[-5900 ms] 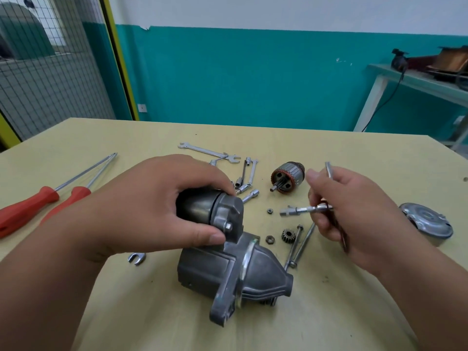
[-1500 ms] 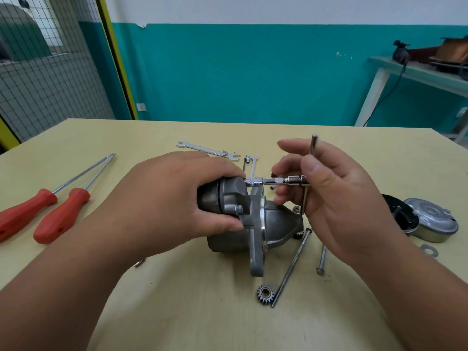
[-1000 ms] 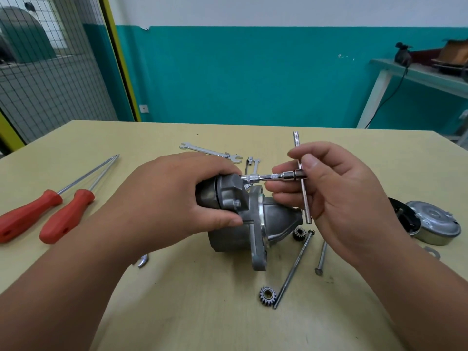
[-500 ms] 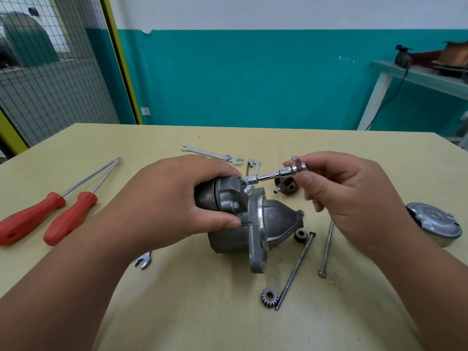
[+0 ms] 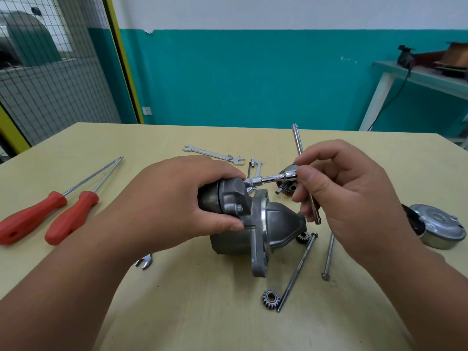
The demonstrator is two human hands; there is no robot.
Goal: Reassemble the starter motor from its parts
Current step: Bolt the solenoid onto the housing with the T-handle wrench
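Note:
The grey starter motor housing (image 5: pixel 276 224) lies on the table at centre. My left hand (image 5: pixel 182 201) grips the dark solenoid (image 5: pixel 228 198) on top of it. My right hand (image 5: pixel 344 196) pinches a chrome T-handle socket wrench (image 5: pixel 272 179); its socket end meets the solenoid's upper right corner and its crossbar stands nearly upright. The armature (image 5: pixel 286 190) lies behind the wrench, partly hidden. Two long bolts (image 5: pixel 298 269) and two small gears (image 5: pixel 271 298) lie right of and in front of the housing.
Two red-handled screwdrivers (image 5: pixel 50 216) lie at the left. Flat spanners (image 5: pixel 212 155) lie behind the motor and a small one (image 5: pixel 144 260) under my left forearm. A round metal end cap (image 5: pixel 440 224) sits at the right. A workbench stands against the teal wall.
My right hand has turned the T-handle wrench, so its crossbar swung from flat back to nearly upright. My left hand kept its grip on the solenoid.

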